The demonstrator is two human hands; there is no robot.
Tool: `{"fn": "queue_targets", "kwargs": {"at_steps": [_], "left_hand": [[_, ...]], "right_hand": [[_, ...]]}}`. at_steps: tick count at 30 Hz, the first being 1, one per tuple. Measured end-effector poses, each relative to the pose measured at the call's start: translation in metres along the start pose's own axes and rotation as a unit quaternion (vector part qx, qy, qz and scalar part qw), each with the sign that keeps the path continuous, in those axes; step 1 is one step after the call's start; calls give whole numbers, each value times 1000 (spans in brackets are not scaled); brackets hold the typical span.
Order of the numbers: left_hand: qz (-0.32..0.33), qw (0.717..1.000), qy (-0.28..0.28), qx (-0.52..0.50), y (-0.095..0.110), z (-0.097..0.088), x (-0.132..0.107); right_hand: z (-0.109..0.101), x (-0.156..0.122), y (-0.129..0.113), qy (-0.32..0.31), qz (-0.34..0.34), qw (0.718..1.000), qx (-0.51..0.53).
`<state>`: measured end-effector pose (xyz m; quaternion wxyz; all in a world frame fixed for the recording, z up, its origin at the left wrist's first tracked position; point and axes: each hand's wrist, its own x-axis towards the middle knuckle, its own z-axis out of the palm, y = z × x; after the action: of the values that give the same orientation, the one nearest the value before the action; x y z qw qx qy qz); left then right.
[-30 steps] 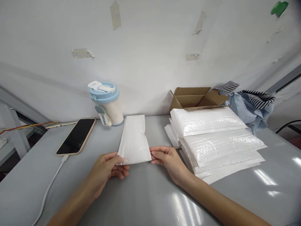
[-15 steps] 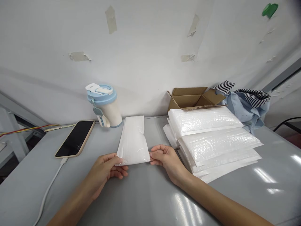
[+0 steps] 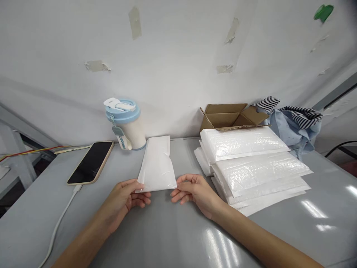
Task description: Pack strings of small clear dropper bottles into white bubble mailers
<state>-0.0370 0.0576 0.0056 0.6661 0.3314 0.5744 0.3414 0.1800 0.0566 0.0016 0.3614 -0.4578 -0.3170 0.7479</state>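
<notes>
A white padded mailer (image 3: 156, 163) extends away from me on the grey table, its near edge raised slightly. My left hand (image 3: 126, 197) pinches the near left corner, thumb on top and fingers underneath. At the near right corner, my right hand (image 3: 195, 193) grips the edge between thumb and fingers. To the right of that hand lies a stack of several white bubble mailers (image 3: 256, 163), overlapping one another.
Behind the stack stands an open cardboard box (image 3: 225, 119), with blue striped cloth (image 3: 298, 123) beside it. A blue-lidded cup (image 3: 134, 130) stands by the wall. Left of it lies a phone (image 3: 90, 162) with a white cable (image 3: 60, 227) plugged in.
The mailer's near edge has risen slightly in both hands. My right fingers have shifted further under its right corner. The whole view has moved a little.
</notes>
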Motion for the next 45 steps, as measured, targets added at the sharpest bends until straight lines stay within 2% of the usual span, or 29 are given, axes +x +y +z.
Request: {"fn": "queue_targets", "kwargs": {"at_steps": [3,11,24,45], "left_hand": [[0,1000,-5,0,-1,-1,0],[-4,1000,-21,18,-2,-2,1],[-10,998,-41,48,-3,-3,1],[-8,999,-31,42,-2,-1,1]], "right_hand": [[-2,1,0,-10,-6,1000,12],[-3,1,1,14,-38,999,14],[-4,1,1,26,-44,999,2],[-2,2,2,59,-21,998,-2]]}}
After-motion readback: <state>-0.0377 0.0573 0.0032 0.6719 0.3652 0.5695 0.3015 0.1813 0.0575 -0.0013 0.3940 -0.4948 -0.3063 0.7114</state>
